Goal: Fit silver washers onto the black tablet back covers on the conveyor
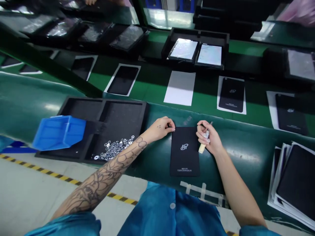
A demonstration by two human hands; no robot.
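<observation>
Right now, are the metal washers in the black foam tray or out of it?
In: the metal washers lie loose inside a compartment of the black foam tray, within its raised walls.

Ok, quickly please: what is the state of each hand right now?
Left hand: curled, fingertips touching a black rectangular phone back panel; cannot tell if gripping.
Right hand: closed, holding a slim cream-handled tool.

A matt black finish is seen on the phone back panel [184, 151], bright metal on the washers [113, 149], and smooth plastic on the blue bin [59, 132].
</observation>
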